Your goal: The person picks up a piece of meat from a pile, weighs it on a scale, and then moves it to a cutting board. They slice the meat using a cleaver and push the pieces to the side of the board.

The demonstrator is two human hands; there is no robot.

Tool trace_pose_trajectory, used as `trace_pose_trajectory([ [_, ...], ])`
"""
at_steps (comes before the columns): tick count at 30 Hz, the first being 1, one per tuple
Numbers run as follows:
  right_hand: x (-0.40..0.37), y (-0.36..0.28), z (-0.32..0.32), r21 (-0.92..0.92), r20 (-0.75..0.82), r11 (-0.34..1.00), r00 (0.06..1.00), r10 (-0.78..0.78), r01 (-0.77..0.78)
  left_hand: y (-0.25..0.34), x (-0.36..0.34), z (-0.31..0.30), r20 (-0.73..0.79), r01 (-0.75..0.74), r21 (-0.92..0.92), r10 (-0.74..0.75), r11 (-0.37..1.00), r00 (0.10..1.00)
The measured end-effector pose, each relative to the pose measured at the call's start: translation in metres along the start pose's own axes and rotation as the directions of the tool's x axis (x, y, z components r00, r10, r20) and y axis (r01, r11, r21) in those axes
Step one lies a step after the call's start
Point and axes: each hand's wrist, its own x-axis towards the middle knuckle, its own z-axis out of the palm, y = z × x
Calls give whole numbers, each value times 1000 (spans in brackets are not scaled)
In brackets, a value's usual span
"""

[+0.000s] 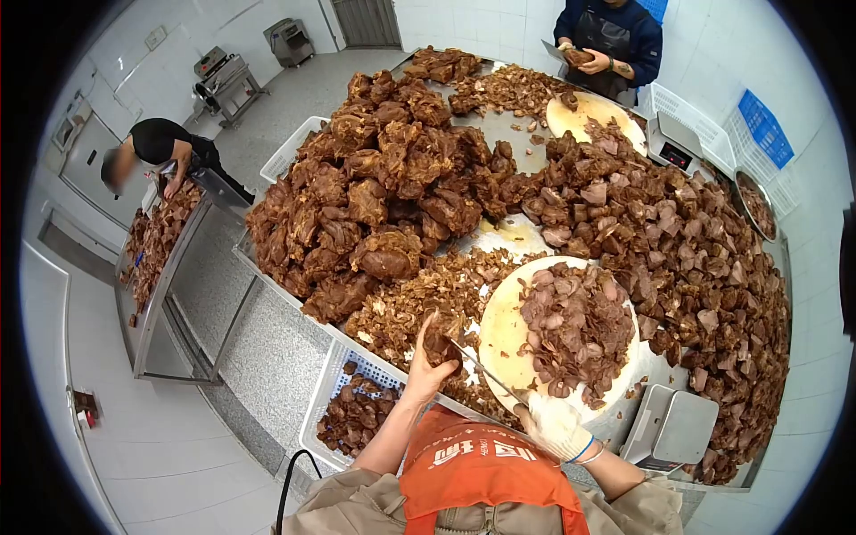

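Observation:
My bare left hand (pixel 430 367) is wrapped round a brown chunk of cooked meat (pixel 440 341), held above the near table edge. In my right hand (pixel 555 426), which wears a white knit glove, is a knife (pixel 486 372) by its handle. Its blade points up and left, the tip right at the meat. Just right of the blade lies a round cutting board (pixel 501 332) bearing a heap of sliced meat (pixel 578 325). Beyond my left hand spread small brown trimmings (pixel 401 308), and behind them rises a tall pile of large meat chunks (pixel 383 196).
Cut meat pieces (pixel 687 267) cover the table's right side. A scale (pixel 670 426) stands near my right arm; another scale (pixel 674 141) is farther back. Below the near edge sits a crate (pixel 323 392) of meat. One co-worker (pixel 615 45) stands across the table, another person (pixel 169 147) at a side table.

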Motion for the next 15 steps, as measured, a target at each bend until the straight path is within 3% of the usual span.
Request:
trace_pose_trajectory([
  [5,9,-15,26,-70,-230,997,972,-43,28,-29,-9,24,-155,-54,6,54,999,986],
  [7,11,-11,40,-154,-218,985,971,-103,70,-39,-8,21,-211,-22,-79,5,997,978],
  [10,6,-21,53,-316,-50,948,998,23,-38,-40,-14,15,-259,39,-218,-97,975,961],
  [11,9,-20,58,-312,-50,949,999,21,-36,-47,-11,15,-280,-25,-18,19,1000,960],
  [12,13,-19,61,-224,-86,973,996,29,-48,-47,-10,21,-279,-22,-16,17,1000,960],
  [13,16,-19,63,-133,-121,989,992,43,-60,-47,-9,28,-343,-79,115,114,990,932],
  [15,25,-27,66,-551,-227,833,954,-195,39,-44,-5,34,-392,-101,330,233,939,890],
])
